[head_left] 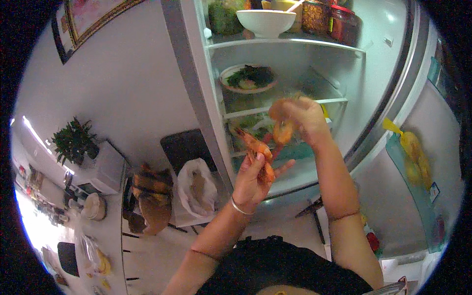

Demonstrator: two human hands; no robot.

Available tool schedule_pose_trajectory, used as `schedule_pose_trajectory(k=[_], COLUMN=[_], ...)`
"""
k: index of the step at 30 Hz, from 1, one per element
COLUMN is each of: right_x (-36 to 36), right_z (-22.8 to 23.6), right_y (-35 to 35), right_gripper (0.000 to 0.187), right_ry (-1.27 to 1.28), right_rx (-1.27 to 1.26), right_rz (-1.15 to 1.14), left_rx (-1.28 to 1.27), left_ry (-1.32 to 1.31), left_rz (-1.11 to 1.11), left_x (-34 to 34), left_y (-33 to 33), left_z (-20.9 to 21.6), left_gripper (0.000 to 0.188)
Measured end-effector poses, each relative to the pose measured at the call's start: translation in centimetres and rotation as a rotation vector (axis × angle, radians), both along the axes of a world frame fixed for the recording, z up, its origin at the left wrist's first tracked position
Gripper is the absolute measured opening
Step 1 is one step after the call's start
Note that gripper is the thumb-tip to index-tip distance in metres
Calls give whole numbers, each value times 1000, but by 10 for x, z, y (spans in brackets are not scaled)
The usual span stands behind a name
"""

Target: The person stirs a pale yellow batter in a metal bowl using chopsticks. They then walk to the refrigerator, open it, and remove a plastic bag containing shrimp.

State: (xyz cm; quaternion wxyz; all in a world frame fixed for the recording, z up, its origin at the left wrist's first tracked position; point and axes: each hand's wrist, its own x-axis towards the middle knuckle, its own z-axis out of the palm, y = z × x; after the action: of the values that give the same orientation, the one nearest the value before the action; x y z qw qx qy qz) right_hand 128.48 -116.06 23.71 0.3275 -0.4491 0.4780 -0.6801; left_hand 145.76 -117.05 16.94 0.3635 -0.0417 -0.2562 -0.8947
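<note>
In front of the open fridge [290, 54], my left hand [249, 183] is closed around orange cooked shrimp [254, 143]. One end sticks up past the thumb and more orange shows below between the fingers. My right hand [306, 118] is raised a little higher and to the right, smeared by motion. From its fingers hangs another orange shrimp [283, 132], close to the left hand's fingertips. Behind the hands, a plate [227, 84] with dark leafy greens stands on the middle shelf. Bagged greens lie lower, partly hidden by my hands.
A white bowl [265, 22] and jars [343, 23] crowd the upper shelf. At right, the fridge door [373, 182] stands open with a yellow net bag [417, 160] in its rack. A white plastic bag [197, 189] sits on a chair at left, near a potted plant [74, 140].
</note>
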Motion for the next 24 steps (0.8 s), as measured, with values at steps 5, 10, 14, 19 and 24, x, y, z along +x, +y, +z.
schedule_pose_trajectory(k=[5,10,14,19,24], right_x=[16,22,4,7,20], right_z=[-42,-62,-80,-93,-101], right_y=[32,52,52,52,52], right_gripper=[23,27,22,16,15], right_ry=[573,295,195,90,68], right_rx=[144,177,151,161,161], right_rz=[-87,-16,-271,-234,-164], left_rx=[21,99,111,97,51], left_ry=[-14,-136,-214,-191,-184], left_rz=[-68,-88,-86,-63,-28], left_x=[-5,-1,12,18,21], left_y=[-3,0,2,-1,3], left_z=[-32,-51,-46,-54,-48], left_gripper=[23,29,31,34,34])
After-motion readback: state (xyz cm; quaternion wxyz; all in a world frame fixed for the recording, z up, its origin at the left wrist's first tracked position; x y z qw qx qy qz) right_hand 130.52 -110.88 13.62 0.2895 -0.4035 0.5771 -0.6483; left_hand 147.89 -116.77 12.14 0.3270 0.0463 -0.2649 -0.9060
